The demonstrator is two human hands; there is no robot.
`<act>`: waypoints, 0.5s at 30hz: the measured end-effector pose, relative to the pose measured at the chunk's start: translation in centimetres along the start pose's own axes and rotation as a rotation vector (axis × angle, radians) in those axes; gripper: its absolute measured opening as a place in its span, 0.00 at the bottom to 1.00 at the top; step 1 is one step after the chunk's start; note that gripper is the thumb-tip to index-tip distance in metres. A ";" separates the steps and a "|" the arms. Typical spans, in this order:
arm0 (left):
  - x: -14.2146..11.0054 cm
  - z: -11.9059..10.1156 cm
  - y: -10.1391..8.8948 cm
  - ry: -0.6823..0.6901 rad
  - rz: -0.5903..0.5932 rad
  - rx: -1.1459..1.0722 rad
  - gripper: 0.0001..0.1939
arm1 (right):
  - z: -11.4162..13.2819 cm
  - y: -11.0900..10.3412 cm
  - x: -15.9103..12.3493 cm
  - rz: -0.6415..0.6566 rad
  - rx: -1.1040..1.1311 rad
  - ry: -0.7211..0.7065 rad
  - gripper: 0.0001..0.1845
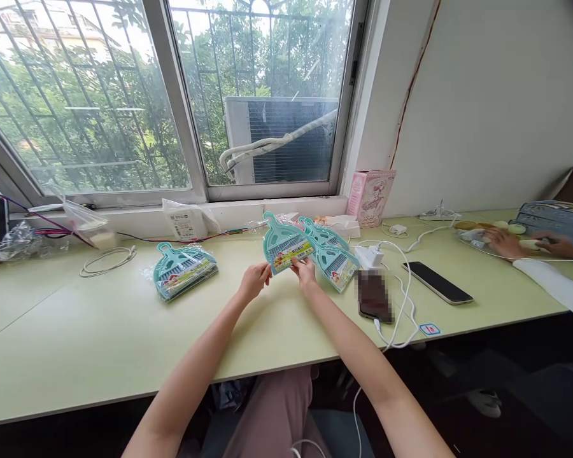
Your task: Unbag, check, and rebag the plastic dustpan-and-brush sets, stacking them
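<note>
Between my hands, a mint-green mini dustpan and brush set [286, 245] in clear wrap is held up over the table, its handle pointing away from me. My left hand [254, 282] grips its lower left corner. My right hand [304, 271] pinches its lower edge, over the printed yellow label. Just right of it, more wrapped dustpan sets [337, 261] lie overlapping, partly hidden behind the held one. To the left, another stack of dustpan sets [185, 270] rests flat on the table.
The pale green table [124, 343] runs below the window. On the right are a phone with a cable [375, 299], a black phone [437, 283], a white charger [370, 256] and a pink box [370, 197]. Further right, a co-worker's hands [503, 243] handle small round things.
</note>
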State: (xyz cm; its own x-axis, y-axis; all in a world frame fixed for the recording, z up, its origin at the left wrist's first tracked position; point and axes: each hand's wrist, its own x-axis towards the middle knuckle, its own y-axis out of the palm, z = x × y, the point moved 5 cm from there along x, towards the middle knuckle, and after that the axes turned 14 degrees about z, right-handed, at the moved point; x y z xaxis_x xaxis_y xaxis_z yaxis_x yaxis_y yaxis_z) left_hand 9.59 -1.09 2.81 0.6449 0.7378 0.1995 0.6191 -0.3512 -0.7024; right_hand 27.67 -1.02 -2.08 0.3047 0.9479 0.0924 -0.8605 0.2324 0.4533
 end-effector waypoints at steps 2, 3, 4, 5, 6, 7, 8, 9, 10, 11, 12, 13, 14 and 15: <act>0.0 -0.1 0.2 0.002 0.004 -0.003 0.22 | 0.0 0.0 0.0 -0.012 0.026 0.006 0.17; 0.0 -0.2 0.3 0.000 0.005 -0.005 0.22 | 0.0 0.0 0.0 -0.012 0.032 0.006 0.17; -0.1 -0.2 0.4 -0.005 0.004 -0.002 0.22 | 0.0 0.0 0.0 -0.011 0.033 0.004 0.17; -0.1 -0.2 0.4 -0.012 -0.002 0.012 0.22 | 0.0 0.0 0.0 -0.008 0.032 0.000 0.17; -0.2 -0.2 0.3 -0.028 -0.018 0.038 0.23 | 0.0 0.0 -0.1 -0.004 0.029 -0.002 0.17; -0.2 -0.2 0.2 -0.053 -0.042 0.070 0.25 | 0.0 0.0 -0.1 0.001 0.025 -0.004 0.18; -0.3 0.0 0.0 -0.089 -0.069 0.099 0.28 | 0.0 0.1 -0.1 0.008 0.019 -0.007 0.18; -0.4 0.2 -0.2 -0.131 -0.091 0.116 0.29 | 0.1 0.2 -0.1 0.019 0.010 -0.010 0.20; -0.5 0.4 -0.4 -0.172 -0.106 0.114 0.29 | 0.2 0.3 -0.1 0.034 -0.002 -0.015 0.21; -0.4 0.8 -0.5 -0.208 -0.114 0.089 0.28 | 0.3 0.5 -0.1 0.053 -0.017 -0.021 0.21; -0.3 1.2 -0.4 -0.235 -0.113 0.040 0.26 | 0.5 0.7 -0.2 0.074 -0.033 -0.029 0.22; -0.2 1.6 -0.3 -0.249 -0.111 -0.029 0.24 | 0.7 0.9 -0.2 0.097 -0.048 -0.037 0.22; 0.0 2.0 -0.1 -0.249 -0.121 -0.111 0.24 | 0.9 1.1 -0.3 0.120 -0.060 -0.043 0.22; 0.3 2.4 0.1 -0.231 -0.144 -0.202 0.24 | 1.0 1.4 -0.4 0.141 -0.069 -0.048 0.22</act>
State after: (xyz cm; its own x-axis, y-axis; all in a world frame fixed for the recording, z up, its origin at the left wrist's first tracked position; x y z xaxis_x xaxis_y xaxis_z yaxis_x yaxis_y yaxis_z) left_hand 8.72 0.47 1.14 0.4400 0.8912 0.1102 0.7875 -0.3240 -0.5243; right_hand 26.77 -1.32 -0.57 0.1967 0.9611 0.1940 -0.9215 0.1136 0.3714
